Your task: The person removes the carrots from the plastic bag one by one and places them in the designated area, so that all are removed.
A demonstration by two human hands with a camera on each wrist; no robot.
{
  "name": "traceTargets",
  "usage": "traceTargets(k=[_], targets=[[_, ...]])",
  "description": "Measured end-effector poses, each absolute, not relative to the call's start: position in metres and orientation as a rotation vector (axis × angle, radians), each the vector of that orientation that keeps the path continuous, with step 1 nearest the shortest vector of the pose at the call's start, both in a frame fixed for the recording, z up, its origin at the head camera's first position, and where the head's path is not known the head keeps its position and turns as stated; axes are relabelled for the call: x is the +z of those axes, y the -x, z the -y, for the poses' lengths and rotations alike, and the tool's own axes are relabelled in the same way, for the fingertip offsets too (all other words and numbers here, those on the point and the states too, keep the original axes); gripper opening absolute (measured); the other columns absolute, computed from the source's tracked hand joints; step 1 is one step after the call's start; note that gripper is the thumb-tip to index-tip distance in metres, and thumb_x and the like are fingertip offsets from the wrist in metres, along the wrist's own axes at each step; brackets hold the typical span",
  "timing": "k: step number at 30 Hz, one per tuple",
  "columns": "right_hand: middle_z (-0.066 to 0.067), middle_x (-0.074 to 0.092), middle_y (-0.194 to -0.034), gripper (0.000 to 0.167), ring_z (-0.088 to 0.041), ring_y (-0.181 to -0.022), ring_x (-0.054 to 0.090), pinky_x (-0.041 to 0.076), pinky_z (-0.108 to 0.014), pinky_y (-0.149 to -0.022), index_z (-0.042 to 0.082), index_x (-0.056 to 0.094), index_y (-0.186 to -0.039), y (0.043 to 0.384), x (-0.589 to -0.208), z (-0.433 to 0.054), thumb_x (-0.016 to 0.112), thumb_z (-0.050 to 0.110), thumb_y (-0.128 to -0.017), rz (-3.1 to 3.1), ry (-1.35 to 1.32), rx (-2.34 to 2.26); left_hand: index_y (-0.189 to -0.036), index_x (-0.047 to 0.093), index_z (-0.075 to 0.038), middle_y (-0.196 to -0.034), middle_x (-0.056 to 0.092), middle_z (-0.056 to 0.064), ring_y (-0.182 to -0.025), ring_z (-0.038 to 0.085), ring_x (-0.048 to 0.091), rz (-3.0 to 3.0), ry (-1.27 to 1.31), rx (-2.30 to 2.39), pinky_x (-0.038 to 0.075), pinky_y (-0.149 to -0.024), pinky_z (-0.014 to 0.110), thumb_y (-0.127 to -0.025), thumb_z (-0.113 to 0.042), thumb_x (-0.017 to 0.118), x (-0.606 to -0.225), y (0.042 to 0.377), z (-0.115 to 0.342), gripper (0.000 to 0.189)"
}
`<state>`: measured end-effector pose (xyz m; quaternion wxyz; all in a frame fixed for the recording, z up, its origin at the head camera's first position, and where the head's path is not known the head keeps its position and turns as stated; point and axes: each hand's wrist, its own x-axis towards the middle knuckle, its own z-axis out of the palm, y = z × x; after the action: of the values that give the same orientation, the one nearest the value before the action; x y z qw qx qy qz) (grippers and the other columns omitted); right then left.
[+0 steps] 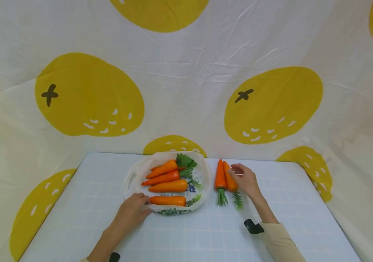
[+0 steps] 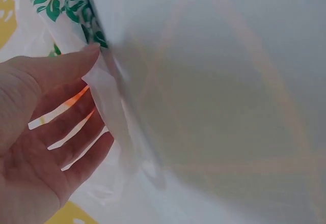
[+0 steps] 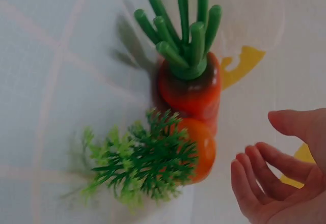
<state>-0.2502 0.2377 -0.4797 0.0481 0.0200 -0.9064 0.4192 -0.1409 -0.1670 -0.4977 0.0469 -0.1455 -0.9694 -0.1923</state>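
The left hand (image 1: 134, 210) pinches a bag (image 1: 134, 179), and the relaxed right hand (image 1: 246, 180) partly hides 1 carrot (image 1: 230, 183).

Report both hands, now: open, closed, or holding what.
Left hand: closed, pinching the edge of the plastic bag.
Right hand: open, holding nothing, close to a carrot outside the bag.

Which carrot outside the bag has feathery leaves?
The lighter orange carrot, right of the pair in the head view; the redder carrot has thick, smooth stalks.
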Motion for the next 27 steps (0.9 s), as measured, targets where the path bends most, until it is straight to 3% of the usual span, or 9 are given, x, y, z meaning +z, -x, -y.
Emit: traceTargets(k=[5, 10, 17, 27], targets=[[-0.018, 0.071, -0.116, 0.035, -0.033, -0.105, 0.067, 0.055, -0.048, -0.095, -0.003, 0.067, -0.126, 0.244, -0.465, -0.22, 0.071, 0.018, -0.098, 2.687, -0.158, 1.311, -0.095, 0.073, -0.013, -0.087, 0.063, -0.006, -0.083, 0.015, 0.055, 2.875, 0.55, -0.562, 0.054, -0.077, 0.034, -0.075, -0.019, 0.092, -0.492, 0.134, 0.159, 0.028], [-0.017, 0.073, -0.109, 0.031, -0.033, -0.101, 0.068, 0.055, -0.053, -0.093, -0.002, 0.069, -0.121, 0.237, -0.451, -0.2, 0.075, 0.014, -0.095, 2.591, -0.3, 1.36, -0.097, 0.075, -0.015, -0.087, 0.064, -0.008, -0.081, 0.012, 0.055, 2.817, 0.65, -0.63, 0.054, -0.075, 0.03, -0.084, -0.024, 0.085, -0.491, 0.131, 0.151, 0.018], [-0.011, 0.073, -0.108, 0.031, -0.028, -0.097, 0.069, 0.058, -0.043, -0.087, 0.001, 0.07, -0.121, 0.231, -0.443, -0.175, 0.075, 0.017, -0.095, 2.568, -0.462, 1.415, -0.096, 0.077, -0.014, -0.092, 0.067, -0.008, -0.084, 0.012, 0.057, 2.769, 0.689, -0.73, 0.054, -0.076, 0.03, -0.087, -0.014, 0.08, -0.496, 0.132, 0.143, 0.009], [-0.011, 0.072, -0.108, 0.027, -0.027, -0.095, 0.069, 0.058, -0.043, -0.087, 0.0, 0.069, -0.12, 0.224, -0.442, -0.144, 0.073, 0.013, -0.096, 2.554, -0.668, 1.492, -0.097, 0.078, -0.012, -0.091, 0.067, -0.007, -0.085, 0.012, 0.063, 2.763, 0.692, -0.747, 0.057, -0.077, 0.031, -0.09, -0.013, 0.078, -0.499, 0.127, 0.134, 0.007]])
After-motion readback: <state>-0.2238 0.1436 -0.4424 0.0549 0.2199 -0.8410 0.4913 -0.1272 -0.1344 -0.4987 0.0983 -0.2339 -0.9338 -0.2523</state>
